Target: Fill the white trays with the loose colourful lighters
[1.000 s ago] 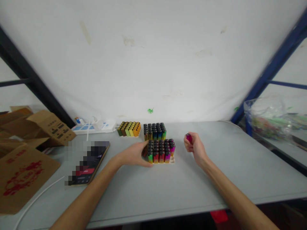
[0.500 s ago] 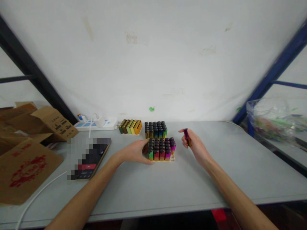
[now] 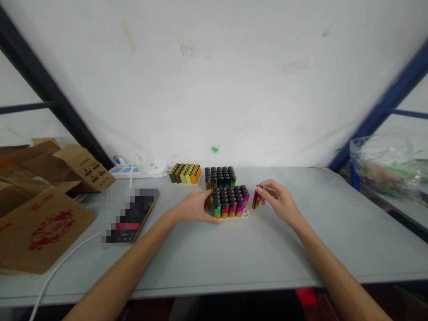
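Note:
Several lighters [image 3: 229, 201] with black tops and green, red, pink and purple bodies stand upright in rows in a pale tray [image 3: 246, 213] on the table. My left hand [image 3: 194, 207] clasps the left side of this batch, the thumb along its front and the other fingers behind, partly hidden. Just right of the tray, my right hand [image 3: 280, 201] pinches a single dark purple and yellow lighter [image 3: 256, 200]. It is held slightly tilted, top up, apart from the tray. At the tray's front right corner a bare bit of its base shows.
Behind stand a batch of dark blue and brown lighters [image 3: 220, 177] and a batch of yellow and green ones [image 3: 185, 173]. A phone [image 3: 142, 214], a power strip [image 3: 154, 170] and cardboard boxes [image 3: 56, 223] lie left. A clear plastic bag [image 3: 381, 165] is at right.
My right hand has brought its lighter left, closer to the tray, and has turned so that thumb and fingers pinch it. My left hand keeps its hold. The whole view has shifted slightly.

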Demonstrator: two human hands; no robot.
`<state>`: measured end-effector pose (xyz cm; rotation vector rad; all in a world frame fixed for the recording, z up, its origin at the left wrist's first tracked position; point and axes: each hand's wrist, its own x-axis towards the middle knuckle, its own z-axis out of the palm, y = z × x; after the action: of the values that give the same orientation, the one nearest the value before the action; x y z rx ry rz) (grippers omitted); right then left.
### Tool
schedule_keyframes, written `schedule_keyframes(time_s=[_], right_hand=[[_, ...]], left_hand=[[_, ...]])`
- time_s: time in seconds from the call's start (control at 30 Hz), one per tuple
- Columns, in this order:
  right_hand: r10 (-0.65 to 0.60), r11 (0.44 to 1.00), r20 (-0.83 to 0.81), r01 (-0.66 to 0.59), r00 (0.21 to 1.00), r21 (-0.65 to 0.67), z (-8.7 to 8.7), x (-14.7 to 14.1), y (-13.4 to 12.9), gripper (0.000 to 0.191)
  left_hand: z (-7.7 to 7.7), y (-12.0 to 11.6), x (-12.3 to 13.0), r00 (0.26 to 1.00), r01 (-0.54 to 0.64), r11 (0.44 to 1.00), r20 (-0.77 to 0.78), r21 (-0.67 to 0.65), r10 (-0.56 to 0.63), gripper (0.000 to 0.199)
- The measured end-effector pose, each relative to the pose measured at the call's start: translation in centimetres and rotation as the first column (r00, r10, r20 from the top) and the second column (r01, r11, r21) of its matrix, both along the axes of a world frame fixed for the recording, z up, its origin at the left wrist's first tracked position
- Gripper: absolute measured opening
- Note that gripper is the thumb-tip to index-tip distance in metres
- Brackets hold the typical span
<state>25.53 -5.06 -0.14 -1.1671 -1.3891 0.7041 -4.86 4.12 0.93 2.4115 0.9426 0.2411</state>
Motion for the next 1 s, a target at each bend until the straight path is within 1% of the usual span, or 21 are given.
schedule_keyframes(time_s=[0.07,0.17,0.23,0.37,0.47,0.57,0.67,0.83,0.9,1.0], right_hand=[[0.049,0.999,0.036,-0.050,0.998,0.005,-0.2,-0.1,-0.1,0.035],[0.148,0.989,0.116,-0.143,0.982,-0.048,-0.5,-0.3,-0.3,0.033],[0.172,0.984,0.148,-0.164,0.974,-0.065,-0.5,-0.3,-0.4,0.034],[0.159,0.987,0.212,-0.154,0.964,-0.040,0.0,-0.1,-0.6,0.034],[0.142,0.989,0.314,-0.150,0.939,0.002,0.5,-0.1,-0.6,0.030],[0.154,0.986,0.378,-0.169,0.913,0.007,0.7,-0.2,-0.5,0.029],[0.170,0.983,0.408,-0.183,0.897,-0.007,0.6,-0.6,-0.3,0.032],[0.157,0.983,0.495,-0.182,0.854,0.002,0.1,-0.9,-0.3,0.037],[0.172,0.981,0.509,-0.196,0.843,-0.006,0.0,-0.7,-0.3,0.035],[0.173,0.982,0.470,-0.185,0.866,-0.020,-0.1,-0.6,-0.4,0.031]], left_hand=[[0.0,0.0,0.0,1.000,-0.001,1.000,0.001,-0.004,0.001,0.065],[-0.1,0.0,0.0,1.000,0.012,1.000,0.020,-0.020,-0.012,0.068],[-0.1,0.0,0.0,0.999,0.018,1.000,0.037,-0.025,-0.017,0.069],[-0.2,0.1,0.0,1.000,0.010,1.000,0.016,-0.007,-0.010,0.070],[-0.2,0.1,0.0,1.000,0.008,1.000,0.000,-0.009,-0.008,0.071],[-0.2,0.1,0.0,1.000,0.013,1.000,0.021,-0.021,-0.012,0.072],[-0.2,0.0,0.0,0.999,0.013,1.000,0.042,-0.028,-0.012,0.069],[-0.2,0.1,0.0,0.999,0.013,1.000,0.049,-0.015,-0.013,0.066],[0.0,0.2,-0.2,0.998,0.025,1.000,0.051,-0.002,-0.025,0.063],[0.2,0.5,-0.7,0.997,0.027,0.999,0.075,-0.019,-0.026,0.060]])
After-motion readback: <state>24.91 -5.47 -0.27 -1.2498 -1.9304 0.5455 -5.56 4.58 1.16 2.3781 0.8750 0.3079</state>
